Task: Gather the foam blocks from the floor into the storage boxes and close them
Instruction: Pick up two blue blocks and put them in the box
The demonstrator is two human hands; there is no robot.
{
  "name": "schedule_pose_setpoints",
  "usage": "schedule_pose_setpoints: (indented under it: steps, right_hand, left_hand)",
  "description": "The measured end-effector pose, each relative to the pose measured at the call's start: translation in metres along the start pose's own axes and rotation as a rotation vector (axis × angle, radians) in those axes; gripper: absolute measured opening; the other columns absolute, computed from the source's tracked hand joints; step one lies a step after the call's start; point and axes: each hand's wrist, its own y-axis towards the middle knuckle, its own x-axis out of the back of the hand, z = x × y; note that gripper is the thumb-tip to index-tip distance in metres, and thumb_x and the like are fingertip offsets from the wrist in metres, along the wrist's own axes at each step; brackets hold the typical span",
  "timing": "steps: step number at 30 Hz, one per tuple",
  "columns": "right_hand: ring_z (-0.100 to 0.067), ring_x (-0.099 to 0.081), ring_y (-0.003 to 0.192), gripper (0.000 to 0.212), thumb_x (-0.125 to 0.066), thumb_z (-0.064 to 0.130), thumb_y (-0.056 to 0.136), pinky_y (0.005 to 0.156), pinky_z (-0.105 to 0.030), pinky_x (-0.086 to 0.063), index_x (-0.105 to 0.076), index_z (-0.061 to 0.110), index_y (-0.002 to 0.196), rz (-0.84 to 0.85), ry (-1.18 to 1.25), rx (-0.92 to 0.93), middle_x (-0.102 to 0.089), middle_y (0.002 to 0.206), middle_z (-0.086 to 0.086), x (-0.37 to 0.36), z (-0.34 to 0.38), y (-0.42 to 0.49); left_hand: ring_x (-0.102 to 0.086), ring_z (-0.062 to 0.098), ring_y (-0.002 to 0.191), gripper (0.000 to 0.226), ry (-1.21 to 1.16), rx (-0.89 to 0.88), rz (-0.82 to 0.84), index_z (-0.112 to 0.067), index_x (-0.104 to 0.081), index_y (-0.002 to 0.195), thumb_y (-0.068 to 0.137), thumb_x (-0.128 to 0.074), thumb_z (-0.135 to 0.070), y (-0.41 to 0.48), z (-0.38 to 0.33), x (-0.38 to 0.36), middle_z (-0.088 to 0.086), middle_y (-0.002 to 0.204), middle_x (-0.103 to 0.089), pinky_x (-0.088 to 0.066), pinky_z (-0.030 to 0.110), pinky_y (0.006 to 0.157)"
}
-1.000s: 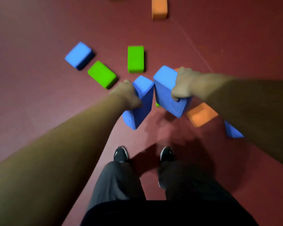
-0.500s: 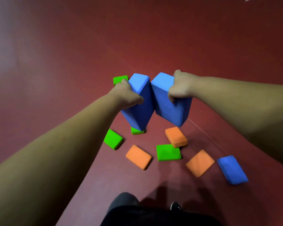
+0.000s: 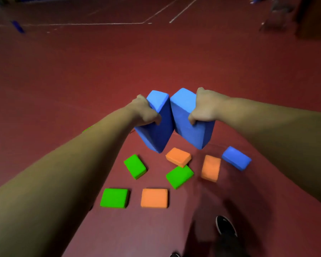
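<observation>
Lifting is finishing: left grip (image 3: 145, 113) is clamping one blue rectangular foam block (image 3: 157, 135), right grip (image 3: 206, 106) a second blue block (image 3: 192, 127), both now raised for boxing.

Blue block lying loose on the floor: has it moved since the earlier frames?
No. The loose blue block still lies on the floor just beside the same orange block; only the camera has swung.

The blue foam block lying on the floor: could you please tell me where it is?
Head view, right of centre: the blue foam block lies on the red floor, just right of an orange foam block.
</observation>
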Motion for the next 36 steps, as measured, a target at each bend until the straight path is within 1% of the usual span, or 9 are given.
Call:
schedule_pose_setpoints:
  steps: [4,8,14,19,24,26,29,32,36]
  right_hand:
    - [-0.032,-0.058,0.085,0.079,-0.089,0.044,0.062,0.064,-0.035,-0.049,-0.046,0.006,0.116,-0.043,0.023,-0.228,-0.061,0.105,-0.015,0.006,-0.089,-0.071]
    - [-0.035,-0.06,0.099,0.077,-0.087,0.045,0.07,0.069,-0.033,-0.044,-0.05,0.002,0.121,-0.069,0.058,-0.453,-0.057,0.118,-0.018,0.019,-0.181,-0.159]
    - [-0.032,-0.058,0.086,0.075,-0.087,0.046,0.06,0.068,-0.037,-0.048,-0.041,0.011,0.108,-0.155,0.125,-0.743,-0.058,0.104,-0.013,0.017,-0.313,-0.294]
    - [-0.032,-0.059,0.087,0.073,-0.087,0.041,0.062,0.068,-0.036,-0.047,-0.038,0.013,0.107,-0.14,0.197,-0.84,-0.054,0.1,-0.01,-0.005,-0.405,-0.4]
    - [-0.03,-0.059,0.092,0.076,-0.088,0.043,0.056,0.074,-0.033,-0.048,-0.038,0.013,0.106,-0.109,0.248,-0.945,-0.053,0.102,-0.008,-0.042,-0.505,-0.527]
    - [-0.032,-0.064,0.096,0.086,-0.086,0.048,0.047,0.081,-0.036,-0.056,-0.045,0.012,0.113,-0.106,0.25,-0.984,-0.061,0.11,-0.009,-0.063,-0.545,-0.579]
    - [-0.036,-0.065,0.105,0.095,-0.091,0.04,0.051,0.086,-0.041,-0.057,-0.043,0.016,0.13,-0.067,0.288,-1.096,-0.059,0.124,-0.014,-0.09,-0.594,-0.662]
    - [-0.038,-0.065,0.107,0.099,-0.091,0.037,0.053,0.087,-0.042,-0.057,-0.038,0.018,0.135,-0.019,0.328,-1.246,-0.059,0.126,-0.017,-0.11,-0.629,-0.739]
    - [-0.038,-0.066,0.108,0.104,-0.091,0.037,0.051,0.089,-0.041,-0.057,-0.038,0.017,0.139,-0.033,0.381,-1.409,-0.062,0.126,-0.018,-0.128,-0.66,-0.82]
  left_hand:
    - [-0.055,0.031,0.095,0.084,0.106,-0.258,0.114,-0.002,-0.042,0.132,0.071,-0.088,-0.036,-0.017,-0.086,-0.033,0.013,0.119,-0.053,-0.044,0.034,0.072]
    - [-0.053,0.03,0.092,0.078,0.195,-0.534,0.169,-0.004,-0.044,0.125,0.07,-0.087,-0.037,-0.057,-0.183,-0.079,0.017,0.123,-0.058,-0.041,0.032,0.068]
    - [-0.054,0.031,0.091,0.077,0.306,-0.831,0.236,-0.007,-0.045,0.122,0.069,-0.089,-0.041,-0.152,-0.314,-0.153,0.017,0.122,-0.06,-0.042,0.035,0.068]
    - [-0.054,0.032,0.09,0.073,0.401,-0.999,0.279,-0.01,-0.045,0.115,0.068,-0.089,-0.043,-0.235,-0.405,-0.224,0.017,0.12,-0.062,-0.041,0.036,0.069]
    - [-0.062,0.036,0.11,0.079,0.505,-1.112,0.37,-0.005,-0.048,0.125,0.071,-0.089,-0.046,-0.349,-0.493,-0.323,0.018,0.126,-0.061,-0.039,0.035,0.073]
    - [-0.063,0.035,0.11,0.08,0.524,-1.155,0.386,-0.007,-0.049,0.124,0.069,-0.089,-0.048,-0.393,-0.522,-0.363,0.018,0.126,-0.062,-0.042,0.034,0.075]
    - [-0.065,0.034,0.112,0.077,0.547,-1.231,0.411,-0.009,-0.052,0.126,0.07,-0.087,-0.048,-0.459,-0.561,-0.417,0.016,0.127,-0.064,-0.042,0.033,0.075]
    - [-0.066,0.033,0.113,0.077,0.575,-1.33,0.461,-0.011,-0.052,0.128,0.07,-0.088,-0.048,-0.522,-0.591,-0.458,0.014,0.129,-0.065,-0.043,0.031,0.075]
    - [-0.063,0.033,0.116,0.086,0.62,-1.413,0.545,-0.009,-0.051,0.132,0.069,-0.089,-0.053,-0.593,-0.627,-0.502,0.015,0.133,-0.063,-0.044,0.033,0.081]
